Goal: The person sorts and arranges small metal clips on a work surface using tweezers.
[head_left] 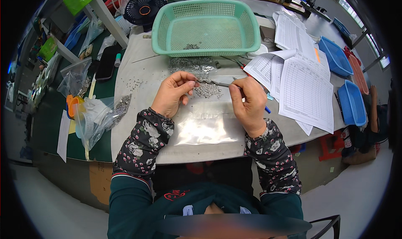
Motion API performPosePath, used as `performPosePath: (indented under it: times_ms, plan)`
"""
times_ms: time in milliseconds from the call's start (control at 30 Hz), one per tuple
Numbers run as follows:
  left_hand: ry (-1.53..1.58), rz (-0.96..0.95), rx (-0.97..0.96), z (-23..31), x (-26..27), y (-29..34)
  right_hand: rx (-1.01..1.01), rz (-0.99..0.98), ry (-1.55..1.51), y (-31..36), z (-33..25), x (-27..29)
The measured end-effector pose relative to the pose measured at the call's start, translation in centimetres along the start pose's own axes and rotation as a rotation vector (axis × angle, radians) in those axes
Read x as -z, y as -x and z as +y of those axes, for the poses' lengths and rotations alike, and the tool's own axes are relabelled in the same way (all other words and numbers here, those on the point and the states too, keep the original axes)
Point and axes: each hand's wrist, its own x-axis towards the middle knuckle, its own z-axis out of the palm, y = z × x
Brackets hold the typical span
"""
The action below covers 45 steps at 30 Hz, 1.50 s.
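Note:
My left hand (173,92) is closed in a pinch, thumb against forefinger, over the table's middle; whatever lies between the fingertips is too small to make out. Across from it, my right hand (248,101) grips a pair of slim dark tweezers (222,84), whose tips point left toward my left fingertips. Just beneath them, a loose pile of small metal parts (208,90) is spread on a clear plastic sheet (205,128). Behind the pile lies a clear bag of small grey parts (191,65).
A green perforated basket (205,53) stands behind, with a few small parts inside. Printed sheets (307,88) cover the right side, near a blue pen (267,109). At left are scattered parts (133,83), plastic bags (97,117), a phone (108,63) and a fan (145,10).

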Motion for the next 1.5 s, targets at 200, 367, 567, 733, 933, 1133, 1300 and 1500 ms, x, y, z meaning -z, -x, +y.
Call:
performPosePath:
  times_ms: [200, 367, 567, 733, 933, 1133, 1300, 1500]
  plan:
    - [0.121, -0.026, 0.003, -0.2, -0.1, -0.1, -0.011, -0.015, -0.023, -0.1, 0.1, 0.4]
    - [0.298, -0.080, 0.043, -0.6, 0.0, -0.3, -0.025, -0.028, -0.029, -0.1, 0.1, 0.6]
    - [0.470, -0.178, 0.118, -1.2, 0.6, -0.6, -0.012, -0.033, -0.051, -0.3, 0.0, 0.8]
    - [0.570, -0.198, 0.166, -1.5, 0.3, -0.6, -0.019, -0.044, -0.060, -0.4, -0.1, 1.0]
    - [0.532, -0.170, 0.140, -1.3, 0.0, -0.7, -0.009, -0.036, -0.063, -0.2, 0.3, 1.1]
    - [0.498, -0.143, 0.131, -1.2, -0.2, -0.7, -0.004, -0.005, -0.054, -0.2, 0.5, 1.1]
    - [0.487, -0.174, 0.130, -1.2, 0.1, -0.6, -0.024, -0.028, -0.071, -0.1, 0.3, 1.0]
    - [0.362, -0.140, 0.146, -1.2, -0.2, -0.8, 0.037, -0.011, -0.054, -0.2, 0.7, 1.2]
